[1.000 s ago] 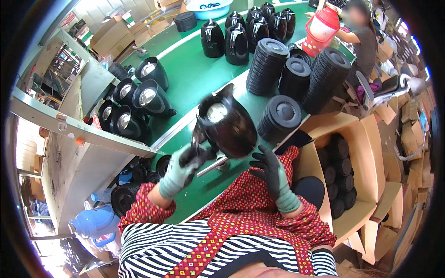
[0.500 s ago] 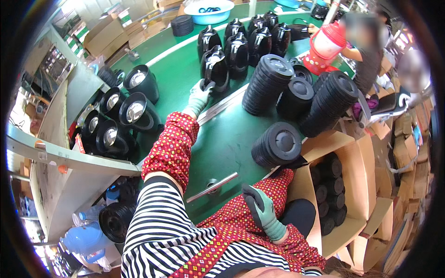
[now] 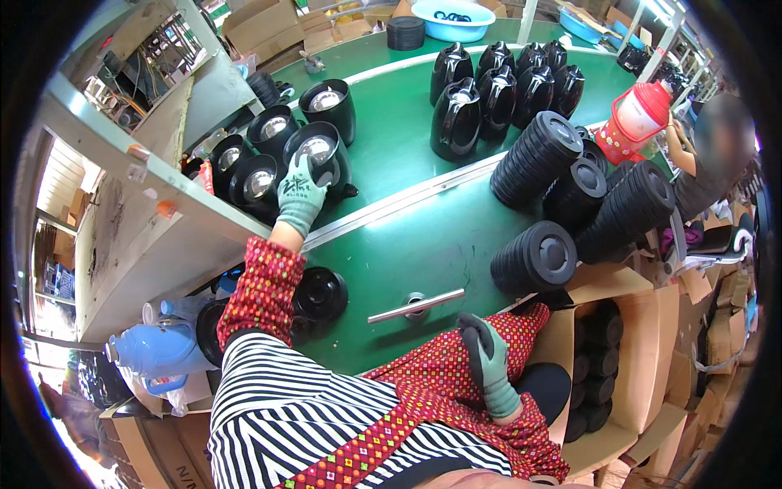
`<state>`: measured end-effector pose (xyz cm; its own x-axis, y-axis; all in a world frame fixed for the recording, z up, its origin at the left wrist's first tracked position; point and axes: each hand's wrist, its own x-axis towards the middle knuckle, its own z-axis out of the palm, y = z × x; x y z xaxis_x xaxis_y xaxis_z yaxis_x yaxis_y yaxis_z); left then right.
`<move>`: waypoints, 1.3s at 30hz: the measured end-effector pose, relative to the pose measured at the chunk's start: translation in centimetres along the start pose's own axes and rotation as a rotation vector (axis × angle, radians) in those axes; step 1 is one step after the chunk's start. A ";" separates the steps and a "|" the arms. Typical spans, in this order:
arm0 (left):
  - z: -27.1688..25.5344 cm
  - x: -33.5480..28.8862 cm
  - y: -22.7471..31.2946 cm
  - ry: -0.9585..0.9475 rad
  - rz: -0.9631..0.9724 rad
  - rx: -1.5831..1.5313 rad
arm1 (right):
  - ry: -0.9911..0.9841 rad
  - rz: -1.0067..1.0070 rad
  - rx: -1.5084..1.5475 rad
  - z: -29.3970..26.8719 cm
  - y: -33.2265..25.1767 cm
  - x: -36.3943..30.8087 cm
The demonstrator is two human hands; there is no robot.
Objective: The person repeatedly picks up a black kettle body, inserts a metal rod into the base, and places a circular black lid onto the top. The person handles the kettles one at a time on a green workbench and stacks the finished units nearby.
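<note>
My left hand (image 3: pixel 301 200), in a grey-green glove, is at the near rim of a black jug shell (image 3: pixel 343 159) with a shiny silver inside. Its fingers bend over that rim, and part of the grip is hidden. Similar open black shells (image 3: pixel 274 129) crowd around it at the left of the green table. My right hand (image 3: pixel 490 367), gloved with a dark palm, rests over my red patterned apron (image 3: pixel 423 379). Its fingers are curled together, and whatever may be inside them is hidden. Glossy black jugs (image 3: pixel 456 122) stand upright in rows farther back.
Stacks of black round lids (image 3: pixel 533 257) stand at the right. An open carton (image 3: pixel 635 367) holds black round parts. A metal bar (image 3: pixel 415 306) lies near the table's front edge. A metal frame (image 3: pixel 163 179) runs along the left. Across the table a person handles a red-and-white jug (image 3: pixel 631 122).
My left hand has left the front glossy jug and moved left to the open black shells. The view has turned left. My right hand keeps nearly the same pose.
</note>
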<state>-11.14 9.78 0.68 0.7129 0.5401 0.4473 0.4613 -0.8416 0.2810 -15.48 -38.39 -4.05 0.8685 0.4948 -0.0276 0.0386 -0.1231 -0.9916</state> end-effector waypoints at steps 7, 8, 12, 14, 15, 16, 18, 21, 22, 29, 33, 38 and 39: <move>-3.7 -2.6 5.5 0.057 0.267 -0.269 | -0.027 -0.215 -0.134 -2.4 -7.1 2.5; -5.6 -3.6 6.9 0.008 0.340 -0.314 | -0.033 -0.187 -0.136 -2.8 -8.7 3.0; -13.1 -6.7 12.6 -0.232 0.670 -0.434 | -0.038 0.132 0.101 -3.6 -14.5 5.6; -16.0 -8.0 14.9 -0.327 0.839 -0.505 | -0.054 0.326 0.208 -4.4 -18.5 5.8; -17.4 -8.4 16.6 -0.368 0.946 -0.536 | -0.146 0.237 0.224 -5.3 -18.5 5.3; -18.2 -9.1 17.3 -0.412 1.055 -0.514 | -0.247 0.153 0.251 -6.0 -18.3 4.8; -18.2 -10.3 18.3 -0.496 1.224 -0.517 | -0.351 0.134 0.308 -6.4 -18.2 3.4; -17.9 -11.5 20.1 -0.601 1.108 -0.931 | -0.198 0.109 0.446 -8.2 -16.0 -1.8; -15.9 -12.1 19.1 -0.556 1.004 -1.095 | -0.140 0.158 0.588 -8.8 -15.1 -3.8; -3.5 -20.0 17.0 -1.013 0.526 -1.511 | 0.100 0.236 0.202 -10.4 -7.1 -11.4; -2.7 -23.1 19.1 -1.068 0.064 -1.886 | -0.122 0.229 0.772 -7.6 -7.6 -10.3; 1.2 -23.2 16.7 -1.234 -0.158 -2.003 | -0.132 0.127 0.498 -6.8 -10.5 -2.1; 1.4 -23.1 16.4 -1.250 -0.198 -2.028 | -0.039 -0.124 0.139 -8.0 -8.4 0.0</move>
<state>-19.30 -16.45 -6.23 0.9478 -0.3180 0.0237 0.2031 0.6591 0.7242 -11.83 -44.19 5.32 0.8417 0.5318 0.0933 0.0729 0.0593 -0.9956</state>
